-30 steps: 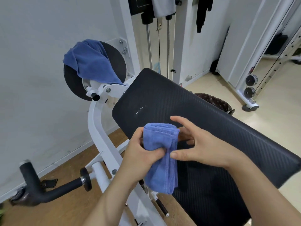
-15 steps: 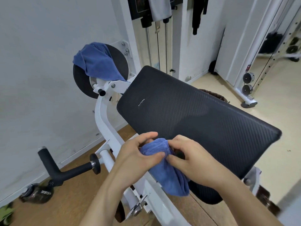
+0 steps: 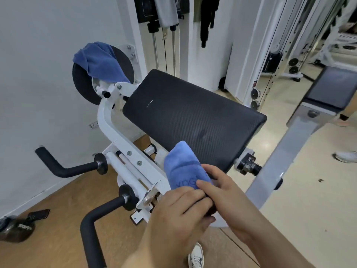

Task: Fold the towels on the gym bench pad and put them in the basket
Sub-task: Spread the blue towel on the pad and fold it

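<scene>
Left hand [image 3: 179, 211] and right hand [image 3: 224, 196] are both gripping a folded blue towel [image 3: 180, 167] at the near edge of the bench pad [image 3: 193, 117].

My blue towel [image 3: 179, 167] reads "YOG", the rest covered; the dark bottle [image 3: 18, 229] on the floor says "SPORTS".

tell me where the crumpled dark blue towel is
Upper left of the head view: the crumpled dark blue towel drapes over the round black disc, left of the black bench pad.
</scene>
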A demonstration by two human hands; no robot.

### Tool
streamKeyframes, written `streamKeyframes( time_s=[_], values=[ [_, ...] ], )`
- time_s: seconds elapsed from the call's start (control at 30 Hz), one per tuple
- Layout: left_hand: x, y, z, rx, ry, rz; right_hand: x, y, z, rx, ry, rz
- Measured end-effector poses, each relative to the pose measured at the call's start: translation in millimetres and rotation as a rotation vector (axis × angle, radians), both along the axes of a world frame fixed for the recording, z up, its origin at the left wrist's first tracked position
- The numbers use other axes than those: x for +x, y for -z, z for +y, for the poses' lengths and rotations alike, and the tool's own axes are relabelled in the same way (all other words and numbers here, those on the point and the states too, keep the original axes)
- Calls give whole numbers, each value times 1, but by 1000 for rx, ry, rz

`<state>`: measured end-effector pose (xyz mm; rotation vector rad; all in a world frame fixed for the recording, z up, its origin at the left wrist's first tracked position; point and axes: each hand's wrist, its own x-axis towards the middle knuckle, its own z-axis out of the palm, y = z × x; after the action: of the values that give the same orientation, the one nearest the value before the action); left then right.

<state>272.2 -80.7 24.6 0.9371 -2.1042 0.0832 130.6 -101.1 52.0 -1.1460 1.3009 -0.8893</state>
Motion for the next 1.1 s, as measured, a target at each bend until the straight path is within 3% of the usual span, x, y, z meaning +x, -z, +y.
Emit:
streamKeyframes(
  time_s=[0.07, 0.13, 0.2, 0.27, 0.37, 0.57, 0.7, 0.8, 0.93, 1.1],
  values=[
    [-3, -12, 14, 139, 23, 93, -13, -6, 20, -48, 20, 31],
    [-3, -27, 19, 252, -153, 185, -26, -14, 32, -103, 58, 4],
    [-11, -45, 22, 547, -315, 355, -44, -23, 43, -145, 90, -21],
    [-29, -51, 21, 903, -235, 642, -62, -27, 52, -175, 55, -34],
    [-69, -51, 18, 1004, -79, 869, -92, -27, 61, -214, -63, 3],
    [-191, -48, 12, 993, 9, 785, -207, -24, 75, -327, -176, 56],
    [-273, -50, 2, 1060, 68, 655, -323, -29, 66, -378, -279, 277],
    [-313, -50, -5, 1185, 101, 580, -392, -41, 55, -307, -459, 465],
    [-370, -50, -11, 1234, 152, 416, -450, -47, 35, -229, -550, 558],
    [-436, -53, -43, 940, 34, 351, -510, -51, -7, -166, -547, 504]
  ],
)
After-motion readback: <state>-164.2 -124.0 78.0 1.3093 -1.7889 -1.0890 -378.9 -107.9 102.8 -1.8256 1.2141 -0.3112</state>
